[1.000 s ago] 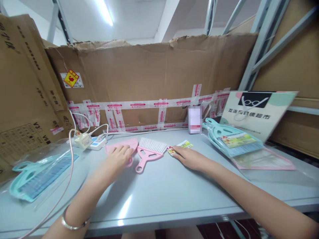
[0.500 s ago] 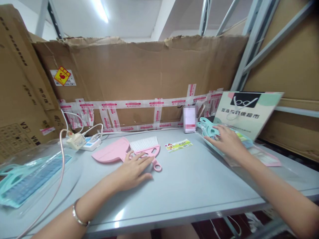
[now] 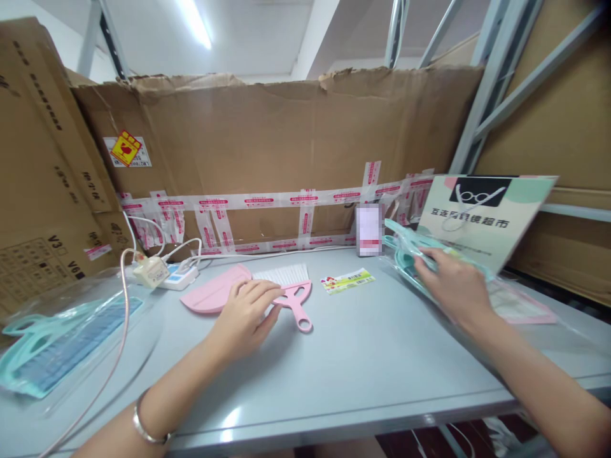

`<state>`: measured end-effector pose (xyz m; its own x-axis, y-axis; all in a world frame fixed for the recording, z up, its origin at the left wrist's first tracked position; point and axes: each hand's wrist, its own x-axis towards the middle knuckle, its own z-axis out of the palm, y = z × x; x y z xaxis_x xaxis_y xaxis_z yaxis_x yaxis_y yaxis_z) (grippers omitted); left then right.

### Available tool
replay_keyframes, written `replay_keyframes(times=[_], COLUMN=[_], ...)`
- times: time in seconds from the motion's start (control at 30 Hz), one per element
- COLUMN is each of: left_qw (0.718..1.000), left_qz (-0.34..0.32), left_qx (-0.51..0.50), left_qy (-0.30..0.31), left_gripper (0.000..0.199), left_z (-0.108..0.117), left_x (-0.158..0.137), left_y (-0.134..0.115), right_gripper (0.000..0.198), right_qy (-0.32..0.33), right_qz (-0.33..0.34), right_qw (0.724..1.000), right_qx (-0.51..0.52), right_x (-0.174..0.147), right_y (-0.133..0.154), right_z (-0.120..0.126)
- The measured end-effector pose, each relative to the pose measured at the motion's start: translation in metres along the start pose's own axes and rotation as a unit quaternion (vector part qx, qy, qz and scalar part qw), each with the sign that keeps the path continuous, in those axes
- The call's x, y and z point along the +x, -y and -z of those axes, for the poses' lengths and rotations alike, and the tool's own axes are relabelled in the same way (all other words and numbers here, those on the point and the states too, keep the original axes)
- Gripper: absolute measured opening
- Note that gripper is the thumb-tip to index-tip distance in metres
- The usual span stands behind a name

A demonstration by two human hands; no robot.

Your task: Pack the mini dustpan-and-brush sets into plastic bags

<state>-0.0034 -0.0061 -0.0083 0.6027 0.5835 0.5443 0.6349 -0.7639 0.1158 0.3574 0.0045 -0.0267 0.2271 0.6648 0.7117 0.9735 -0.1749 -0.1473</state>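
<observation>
My left hand hovers over the handle end of a pink dustpan, with its fingers bent and the thumb apart. Beside the dustpan lies a pink hand brush with white bristles, its ringed handle pointing toward me. My fingertips are close to the brush; whether they touch it I cannot tell. On the right, my right hand is closed on a teal dustpan and brush set in a clear plastic bag. Under that hand lies another bagged piece with a pink edge.
A printed label card lies mid-table, with a blurred phone upright behind it. At the left are a bagged teal brush set, a power strip and cables. Cardboard walls the back; a glasses sign leans right.
My right hand has closed on the bagged teal set, which is slightly raised and tilted. My left hand has drawn back a little to the left, its fingers more bent.
</observation>
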Motion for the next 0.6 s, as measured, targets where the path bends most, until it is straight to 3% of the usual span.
replay_keyframes(times=[0.07, 0.13, 0.2, 0.3, 0.33, 0.4, 0.47, 0.5, 0.57, 0.6], left_qw=[0.996, 0.972, 0.904, 0.751, 0.719, 0.7, 0.704, 0.709, 0.717, 0.722], left_qz=[0.034, 0.109, 0.203, 0.277, 0.285, 0.302, 0.338, 0.354, 0.374, 0.376], left_qx=[-0.079, -0.203, -0.375, -0.599, -0.632, -0.644, -0.616, -0.6, -0.573, -0.564], left_qy=[-0.039, -0.048, -0.031, -0.018, -0.03, -0.069, -0.103, -0.112, -0.13, -0.138], left_gripper=[0.022, 0.023, 0.032, 0.046, 0.047, 0.042, 0.039, 0.039, 0.043, 0.046], left_z=[0.002, 0.003, 0.004, 0.004, 0.003, 0.001, -0.002, -0.003, -0.006, -0.007], left_x=[0.003, 0.009, 0.018, 0.034, 0.038, 0.04, 0.037, 0.035, 0.03, 0.029], left_y=[-0.004, -0.011, -0.019, -0.027, -0.026, -0.021, -0.01, -0.004, 0.005, 0.008], right_gripper=[0.031, 0.029, 0.027, 0.029, 0.028, 0.028, 0.031, 0.031, 0.029, 0.027], right_qy=[-0.054, -0.087, -0.11, -0.145, -0.149, -0.128, -0.065, -0.034, 0.019, 0.049], right_qz=[0.049, 0.146, 0.27, 0.419, 0.452, 0.487, 0.461, 0.409, 0.219, 0.094], right_qw=[0.996, 0.977, 0.937, 0.858, 0.834, 0.802, 0.798, 0.806, 0.811, 0.792], right_qx=[0.057, 0.127, 0.194, 0.261, 0.28, 0.321, 0.381, 0.427, 0.542, 0.601], right_x=[-0.004, -0.008, -0.011, -0.015, -0.016, -0.017, -0.016, -0.015, -0.011, -0.009], right_y=[0.014, 0.038, 0.069, 0.117, 0.131, 0.151, 0.161, 0.163, 0.161, 0.16], right_z=[0.006, 0.012, 0.017, 0.019, 0.02, 0.019, 0.019, 0.018, 0.014, 0.011])
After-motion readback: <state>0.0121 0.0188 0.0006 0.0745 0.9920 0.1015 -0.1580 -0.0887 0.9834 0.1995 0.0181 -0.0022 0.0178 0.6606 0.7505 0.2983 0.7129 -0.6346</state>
